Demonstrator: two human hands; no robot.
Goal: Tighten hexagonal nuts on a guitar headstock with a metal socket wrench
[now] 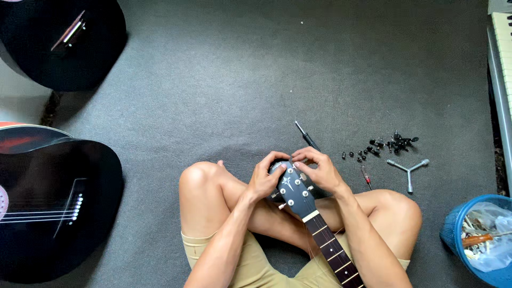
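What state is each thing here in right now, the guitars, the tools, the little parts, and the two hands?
Left hand: gripping headstock's left edge.
Right hand: fingertips on headstock's top.
Guitar headstock: resting across lap, no strings visible.
Screwdriver: lying on carpet, untouched.
Three-way wrench: lying flat.
Black small parts: scattered loose.
Black guitar: lying face up, strung.
Blue basket: holding a bag and bits.

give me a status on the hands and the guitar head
Left hand and right hand both grip the guitar head. Screwdriver and small black parts lie just beyond.
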